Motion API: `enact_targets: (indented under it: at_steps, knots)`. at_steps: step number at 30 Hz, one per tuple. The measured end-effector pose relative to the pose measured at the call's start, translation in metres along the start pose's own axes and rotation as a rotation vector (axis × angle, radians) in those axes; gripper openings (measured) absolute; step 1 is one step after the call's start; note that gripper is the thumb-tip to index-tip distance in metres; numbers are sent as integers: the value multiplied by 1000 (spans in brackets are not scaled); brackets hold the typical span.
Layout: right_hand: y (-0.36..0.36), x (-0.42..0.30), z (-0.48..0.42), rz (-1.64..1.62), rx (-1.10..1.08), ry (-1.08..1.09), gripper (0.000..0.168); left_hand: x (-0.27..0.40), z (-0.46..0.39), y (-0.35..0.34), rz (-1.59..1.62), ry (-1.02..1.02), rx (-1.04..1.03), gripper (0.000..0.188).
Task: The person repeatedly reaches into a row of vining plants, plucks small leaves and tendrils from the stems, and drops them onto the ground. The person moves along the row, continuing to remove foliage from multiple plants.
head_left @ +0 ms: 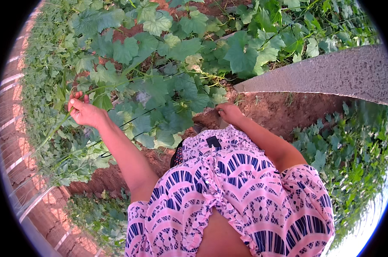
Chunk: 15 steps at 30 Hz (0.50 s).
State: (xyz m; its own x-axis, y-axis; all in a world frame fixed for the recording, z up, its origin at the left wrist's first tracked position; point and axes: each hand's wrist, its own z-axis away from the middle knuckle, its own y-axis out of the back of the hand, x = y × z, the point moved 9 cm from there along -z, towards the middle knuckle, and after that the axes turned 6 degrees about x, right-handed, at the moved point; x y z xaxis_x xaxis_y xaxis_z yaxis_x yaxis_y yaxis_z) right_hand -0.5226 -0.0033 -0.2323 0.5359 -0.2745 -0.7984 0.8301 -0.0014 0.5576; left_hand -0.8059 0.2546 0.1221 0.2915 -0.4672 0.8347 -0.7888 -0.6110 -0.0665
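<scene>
My left hand point(85, 110) is out to the left, thumb and fingers pinched on a long green vine stem point(117, 84). The stem runs from the lower left, through the fingers, into broad lobed leaves point(155, 93). Close to the front of my body, my right hand point(231, 113) hangs low over the reddish soil with its fingers curled. Its palm faces away, so whether anything lies in it is hidden. Thin dark lines point(138, 118) cross the foliage beside my left forearm.
A rough grey concrete post point(322, 75) juts in from the right, just beyond my right hand. Bare soil point(271, 112) lies below it, with another leafy row point(344, 151) to the right. At far left is a brick wall point(12, 106) with pale strips of light across it.
</scene>
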Motion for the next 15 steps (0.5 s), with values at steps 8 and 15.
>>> enact_targets:
  at_steps: [8,15]
  knots:
    - [-64,37,-8,-28,-264,-43,21,37,-1,69,-66,-56,242,19]
    - [-79,33,-49,149,-250,-9,21,69,10,119,-157,-26,189,23]
